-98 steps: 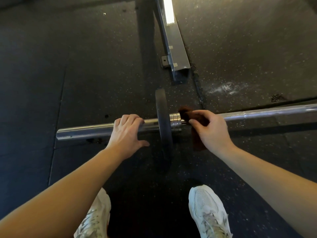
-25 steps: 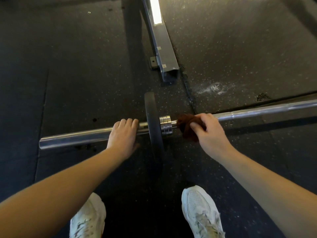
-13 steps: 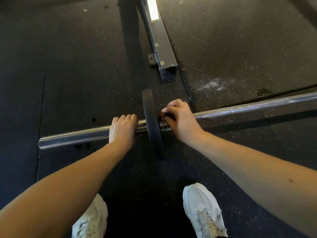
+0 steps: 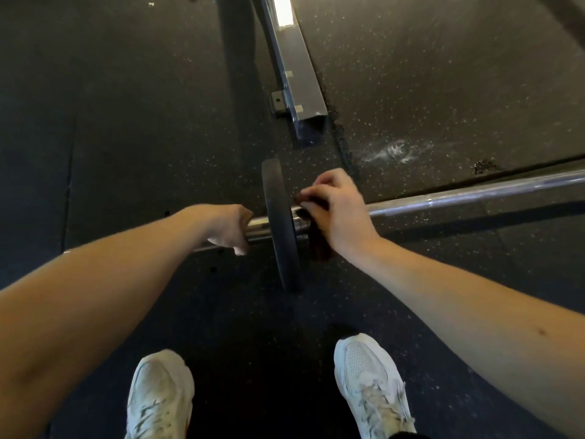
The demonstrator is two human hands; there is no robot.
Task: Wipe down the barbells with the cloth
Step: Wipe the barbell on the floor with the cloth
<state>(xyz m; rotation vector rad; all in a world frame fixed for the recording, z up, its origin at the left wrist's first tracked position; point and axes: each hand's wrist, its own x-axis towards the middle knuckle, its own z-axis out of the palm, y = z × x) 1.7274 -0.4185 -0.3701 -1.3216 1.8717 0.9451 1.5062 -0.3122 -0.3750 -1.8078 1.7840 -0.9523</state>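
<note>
Left hand [image 4: 229, 224] curled round barbell [image 4: 474, 193] sleeve, left of plate [image 4: 281, 248]. Right hand [image 4: 338, 213] clamps dark cloth [image 4: 319, 245] on shaft just beside plate.

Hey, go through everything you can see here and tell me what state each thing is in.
Barbell: low over the floor, one plate on it.
Plate: upright on the barbell, edge on the floor.
Cloth: bunched round the barbell beside the plate, partly hanging down.
Left hand: wrapped round the barbell left of the plate.
Right hand: gripping the cloth against the barbell.
</note>
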